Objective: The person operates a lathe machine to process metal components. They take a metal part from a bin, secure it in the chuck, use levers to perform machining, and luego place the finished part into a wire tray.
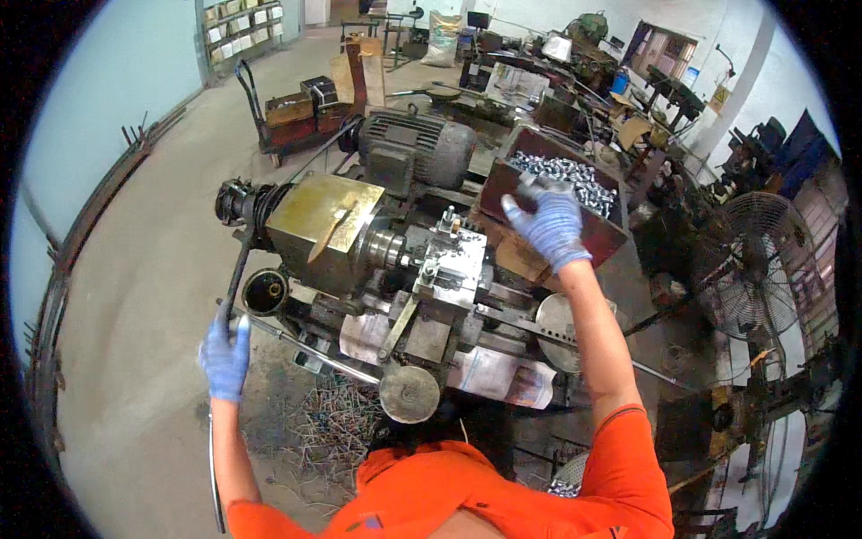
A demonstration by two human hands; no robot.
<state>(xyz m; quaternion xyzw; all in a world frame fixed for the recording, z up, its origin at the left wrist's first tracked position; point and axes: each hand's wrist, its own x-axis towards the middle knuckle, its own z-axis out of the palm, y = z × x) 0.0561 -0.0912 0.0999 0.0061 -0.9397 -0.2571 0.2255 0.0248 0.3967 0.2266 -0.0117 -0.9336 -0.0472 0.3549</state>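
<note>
My right hand [549, 220], in a blue knitted glove, is over the near edge of a dark red metal box [597, 225]. Its thumb stands away from the fingers, and I make out nothing held. Small shiny metal parts [588, 190] fill the box beside the fingertips. On the far left, my gloved left hand [224, 355] is closed at the lower end of a dark lever [238, 274], its fingertips partly hidden. The lever runs up to a lathe-like machine with a brassy-topped headstock [323, 211]. A chuck [386, 247] faces a metal tool block [453, 265].
A large motor [417, 148] sits behind the headstock. A long bar [314, 346] and round plate [409, 393] jut toward me. Coiled metal shavings [337, 427] litter the floor. A fan [754, 260] stands right; a loaded trolley [301, 112] is at the back left.
</note>
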